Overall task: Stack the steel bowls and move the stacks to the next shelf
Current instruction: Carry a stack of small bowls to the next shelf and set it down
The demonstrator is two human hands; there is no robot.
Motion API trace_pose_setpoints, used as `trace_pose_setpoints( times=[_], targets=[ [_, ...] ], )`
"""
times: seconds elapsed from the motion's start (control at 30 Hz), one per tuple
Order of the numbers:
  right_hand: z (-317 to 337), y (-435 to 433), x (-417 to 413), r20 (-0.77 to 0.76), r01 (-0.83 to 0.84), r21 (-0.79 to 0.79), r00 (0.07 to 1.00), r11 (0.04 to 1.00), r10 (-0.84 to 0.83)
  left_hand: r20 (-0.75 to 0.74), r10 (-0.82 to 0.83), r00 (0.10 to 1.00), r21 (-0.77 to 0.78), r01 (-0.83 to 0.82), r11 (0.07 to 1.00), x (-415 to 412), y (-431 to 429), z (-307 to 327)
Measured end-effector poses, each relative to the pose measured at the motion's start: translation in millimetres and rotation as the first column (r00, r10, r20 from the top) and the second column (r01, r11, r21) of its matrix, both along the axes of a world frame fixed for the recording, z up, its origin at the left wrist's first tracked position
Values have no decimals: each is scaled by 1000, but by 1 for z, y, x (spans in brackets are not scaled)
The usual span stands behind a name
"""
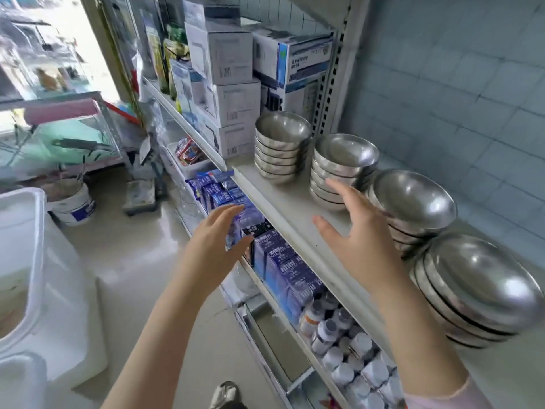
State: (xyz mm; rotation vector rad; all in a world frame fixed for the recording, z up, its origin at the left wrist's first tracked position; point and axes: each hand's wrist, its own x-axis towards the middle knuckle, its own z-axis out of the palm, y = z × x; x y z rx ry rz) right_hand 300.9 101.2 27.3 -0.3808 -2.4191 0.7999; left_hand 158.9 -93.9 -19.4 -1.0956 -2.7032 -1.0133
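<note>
Four bowl stacks on shelf (283,202), all in row along back. Farthest stack (280,149) beside white boxes (230,93). Second stack (342,169) next along. Third stack (413,205) after that, nearest stack (474,293) closest to me. My right hand (354,234) over shelf, fingers spread, holding nothing, fingertips just beside second and third stacks. My left hand (218,246) off shelf's front edge, splayed and empty, above blue packs (283,261) one level down.
</note>
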Motion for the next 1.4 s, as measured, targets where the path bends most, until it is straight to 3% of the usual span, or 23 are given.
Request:
trace_pose_setpoints(
  times=[0.17,0.3,0.4,0.57,0.8,1.03,1.4],
  targets=[
    [-12,-5,-66,37,81,-21,996,996,-81,185,-110,977,42,104,994,-112,58,-12],
    [-19,-12,-118,35,235,-92,972,968,-233,332,-292,897,86,279,956,-184,100,-21],
    [-22,-18,-149,37,331,-254,942,909,-333,433,-408,804,134,391,911,-220,121,-26],
    [-28,-15,-186,36,396,-506,898,767,-439,453,-573,683,211,542,813,-252,139,-30],
    [-35,-15,-219,-72,365,-647,845,670,-530,480,-660,577,319,586,745,-267,139,-26],
    [-14,-55,-213,-143,439,-600,764,669,-630,435,-701,565,346,614,709,-271,104,-5],
    [26,-136,-103,-277,526,-544,623,654,-731,402,-836,372,469,701,537,-167,50,34]
  ],
)
